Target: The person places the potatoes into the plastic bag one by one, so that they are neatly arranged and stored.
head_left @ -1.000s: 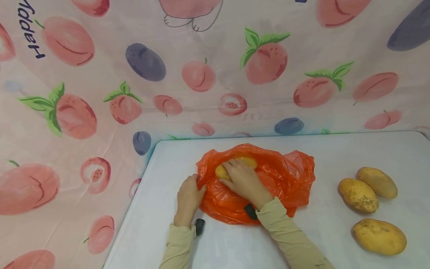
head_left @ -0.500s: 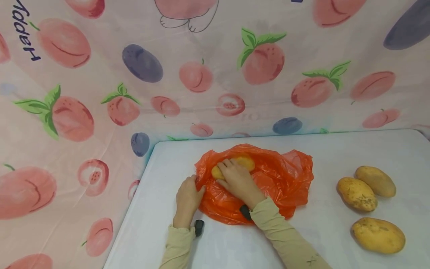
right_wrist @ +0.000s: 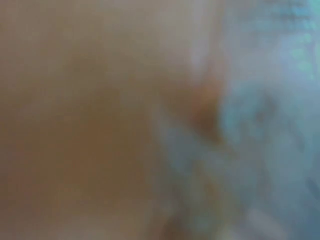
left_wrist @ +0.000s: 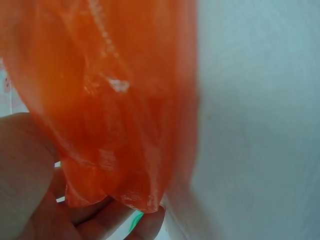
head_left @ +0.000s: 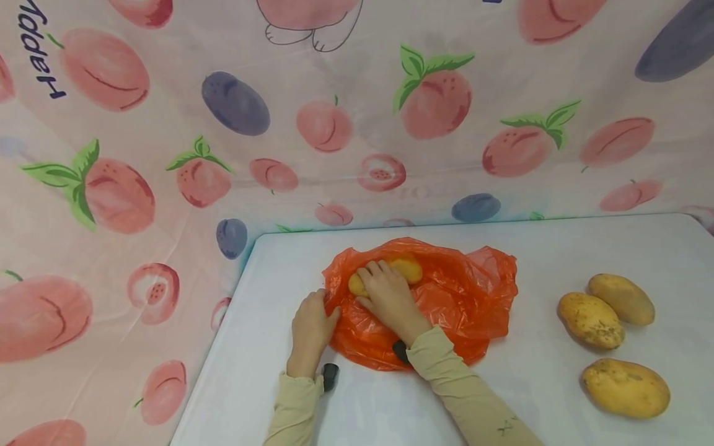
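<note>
At least one potato [head_left: 356, 286] lies inside the bag [head_left: 449, 303], gripped by the right hand [head_left: 388, 297], which has edged slightly left, apparently settling it; the left hand [head_left: 311, 325] holds the bag's edge. Three potatoes [head_left: 626, 388] rest on the surface [head_left: 535, 378].

Look at that plastic bag [head_left: 446, 303], thin, see-through and glossy, crinkles glinting right beside the left hand [head_left: 311, 322]! Under the right hand [head_left: 390, 297], a smooth-skinned potato [head_left: 408, 270]. Out right of both hands, a speckled potato [head_left: 591, 320], matt, rough with dirt in patches. Wrinkled matt cloth for the sleeves [head_left: 463, 387] behind the hands, smooth white table [head_left: 530, 365] beneath, softly creased printed sheeting [head_left: 379, 124] beyond them.
</note>
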Tool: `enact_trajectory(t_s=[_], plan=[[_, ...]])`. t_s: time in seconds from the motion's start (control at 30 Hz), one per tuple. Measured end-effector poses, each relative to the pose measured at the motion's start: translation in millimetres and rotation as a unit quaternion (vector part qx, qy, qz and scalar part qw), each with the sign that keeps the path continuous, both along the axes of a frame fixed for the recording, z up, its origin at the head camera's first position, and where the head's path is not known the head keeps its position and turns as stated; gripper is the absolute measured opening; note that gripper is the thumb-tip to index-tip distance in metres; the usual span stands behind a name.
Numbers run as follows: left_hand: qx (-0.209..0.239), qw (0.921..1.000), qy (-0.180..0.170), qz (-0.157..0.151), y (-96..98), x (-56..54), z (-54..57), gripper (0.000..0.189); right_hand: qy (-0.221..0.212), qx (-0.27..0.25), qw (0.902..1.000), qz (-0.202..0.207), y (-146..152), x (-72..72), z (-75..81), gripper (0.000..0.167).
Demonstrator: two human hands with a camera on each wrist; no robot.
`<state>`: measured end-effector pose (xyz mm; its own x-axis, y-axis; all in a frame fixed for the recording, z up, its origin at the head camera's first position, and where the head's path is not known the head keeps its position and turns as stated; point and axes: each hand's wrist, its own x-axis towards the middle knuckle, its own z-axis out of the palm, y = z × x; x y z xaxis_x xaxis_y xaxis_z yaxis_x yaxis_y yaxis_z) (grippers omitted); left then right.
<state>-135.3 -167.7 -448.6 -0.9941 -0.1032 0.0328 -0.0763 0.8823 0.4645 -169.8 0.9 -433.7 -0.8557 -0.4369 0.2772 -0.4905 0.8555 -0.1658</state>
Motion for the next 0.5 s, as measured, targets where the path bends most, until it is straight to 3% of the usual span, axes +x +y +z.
enact_trajectory(t_s=[0.5], plan=[[-0.002,1.0000,0.007,-0.002,0.2,0.4,-0.3,0.040,0.006,-0.007,0.9997,0.022,5.1,3.6,-0.9,0.059]])
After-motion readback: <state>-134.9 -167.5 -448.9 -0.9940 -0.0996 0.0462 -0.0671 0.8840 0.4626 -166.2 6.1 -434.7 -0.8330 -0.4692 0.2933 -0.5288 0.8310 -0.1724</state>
